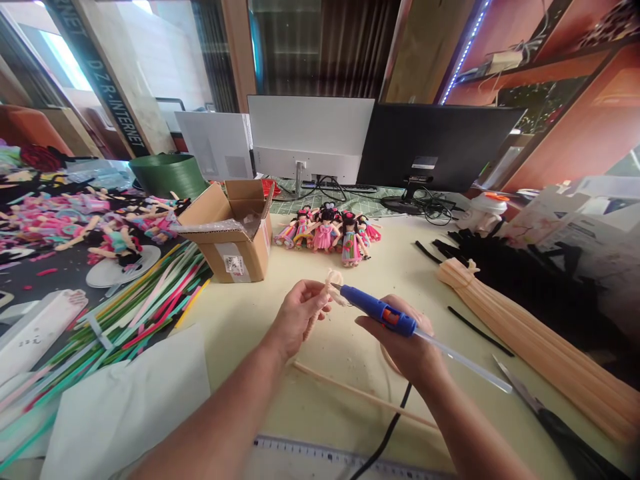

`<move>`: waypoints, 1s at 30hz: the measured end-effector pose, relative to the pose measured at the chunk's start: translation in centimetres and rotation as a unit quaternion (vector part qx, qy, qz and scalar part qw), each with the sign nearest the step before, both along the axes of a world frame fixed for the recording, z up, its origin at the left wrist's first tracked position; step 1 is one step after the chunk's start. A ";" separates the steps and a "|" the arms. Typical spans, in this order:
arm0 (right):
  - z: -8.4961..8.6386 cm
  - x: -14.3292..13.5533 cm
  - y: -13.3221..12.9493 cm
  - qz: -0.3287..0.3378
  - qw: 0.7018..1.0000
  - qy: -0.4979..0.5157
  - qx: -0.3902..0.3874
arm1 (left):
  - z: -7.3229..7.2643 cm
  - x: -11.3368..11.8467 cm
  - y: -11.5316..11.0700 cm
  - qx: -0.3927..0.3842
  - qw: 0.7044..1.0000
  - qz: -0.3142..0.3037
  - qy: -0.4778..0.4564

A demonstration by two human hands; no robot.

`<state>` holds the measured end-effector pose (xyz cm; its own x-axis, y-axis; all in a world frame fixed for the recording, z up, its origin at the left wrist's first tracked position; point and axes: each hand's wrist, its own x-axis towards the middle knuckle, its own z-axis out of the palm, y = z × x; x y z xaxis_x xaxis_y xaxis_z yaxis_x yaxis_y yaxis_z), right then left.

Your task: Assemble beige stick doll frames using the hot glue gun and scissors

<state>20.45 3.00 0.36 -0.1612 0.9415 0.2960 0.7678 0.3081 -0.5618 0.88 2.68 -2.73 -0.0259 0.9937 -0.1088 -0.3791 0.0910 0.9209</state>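
My left hand (301, 313) pinches a small cream fuzzy piece (334, 279), bent into a loop above the fingertips, with a twisted end hanging below them. My right hand (407, 337) is wrapped round a blue glue gun (375, 307), whose tip touches or nearly touches the cream piece. A clear glue stick (470, 363) sticks out of the gun's rear, and a black cord (385, 440) runs down below the right hand. One pale peach stem (365, 395) lies on the table (240, 320) under both hands.
Small dolls (327, 233) stand ahead, beside an open cardboard box (235, 253). Colourful stems (150, 300) and a white sheet (130, 407) lie left. At right are a peach stem bundle (525, 333), black stems (550, 287) and scissors (540, 407). A ruler (310, 453) lies nearest.
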 end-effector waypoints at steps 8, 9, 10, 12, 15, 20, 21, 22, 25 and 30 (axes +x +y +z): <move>0.2 -0.1 -0.1 -0.005 1.000 -0.005 -0.006 | 0.1 0.0 0.0 0.004 1.000 0.000 -0.003; 0.2 -0.1 -0.1 -0.004 1.000 -0.003 -0.007 | 0.1 0.0 0.0 0.003 1.000 0.001 -0.004; 0.2 -0.1 -0.1 -0.004 1.000 -0.001 -0.007 | 0.1 0.0 0.0 0.002 1.000 0.001 -0.004; 0.1 -0.1 0.0 -0.003 1.000 0.003 -0.005 | 0.1 0.0 0.1 0.002 1.000 0.001 -0.004; 0.0 -0.1 0.0 -0.003 1.000 0.002 -0.004 | 0.1 0.0 0.0 0.003 1.000 0.000 -0.002; 0.2 -0.1 0.0 -0.005 1.000 -0.003 -0.017 | 0.1 0.0 0.0 0.002 1.000 -0.003 0.002; 0.2 -0.1 0.0 -0.006 1.000 -0.003 -0.018 | 0.1 0.0 0.0 0.002 1.000 -0.003 0.002; 0.2 -0.1 0.0 -0.006 1.000 -0.002 -0.018 | 0.1 0.0 0.0 0.002 1.000 -0.002 0.001; 0.2 -0.1 0.0 -0.008 1.000 -0.001 -0.015 | 0.1 0.0 0.0 -0.002 1.000 -0.001 -0.001; 0.3 -0.2 -0.2 -0.009 1.000 -0.012 0.002 | 0.1 0.0 0.1 0.000 1.000 0.001 -0.003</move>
<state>20.24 2.84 0.63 -0.1505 0.9435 0.2952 0.7867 0.2951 -0.5422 0.89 2.77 -2.61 -0.0273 0.9937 -0.1088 -0.3843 0.0901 0.9188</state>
